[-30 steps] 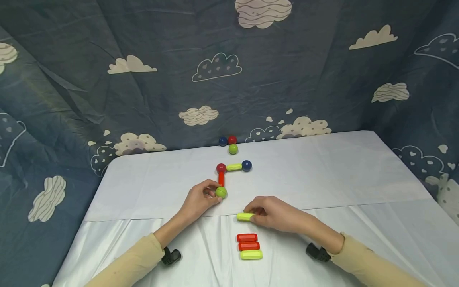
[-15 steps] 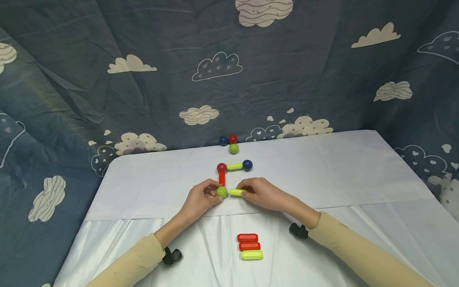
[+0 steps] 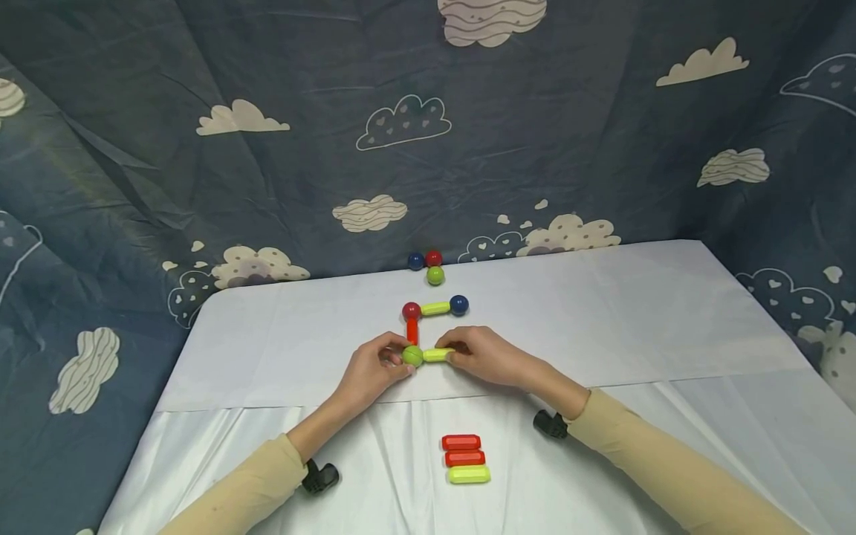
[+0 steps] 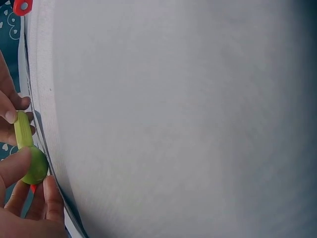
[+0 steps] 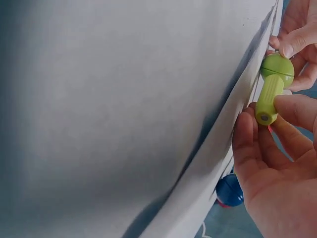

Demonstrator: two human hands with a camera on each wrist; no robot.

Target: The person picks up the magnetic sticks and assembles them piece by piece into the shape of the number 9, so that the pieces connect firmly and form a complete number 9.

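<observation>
My left hand [image 3: 371, 369] pinches a green ball [image 3: 412, 357] between thumb and fingers. A yellow-green rod [image 3: 436, 356], pinched by my right hand [image 3: 491, 359], meets the ball's right side. In the right wrist view the rod [image 5: 270, 96] lies end-on against the ball [image 5: 278, 67], its free end showing a metal disc. From the green ball a red rod [image 3: 412, 331] runs back to a red ball [image 3: 411, 310]. Another yellow-green rod [image 3: 435, 308] links that red ball to a blue ball [image 3: 458, 305].
Closer to me lie two loose red rods [image 3: 461, 442] and a loose yellow-green rod [image 3: 469, 474], side by side. At the back edge sit a blue ball [image 3: 416, 261], a red ball [image 3: 433, 258] and a green ball [image 3: 435, 276]. A cloud-printed curtain [image 3: 301, 163] rises behind the white-covered table [image 3: 602, 319].
My right hand has carried the yellow-green rod forward and left until its end met the green ball. My left hand has stayed on the ball.
</observation>
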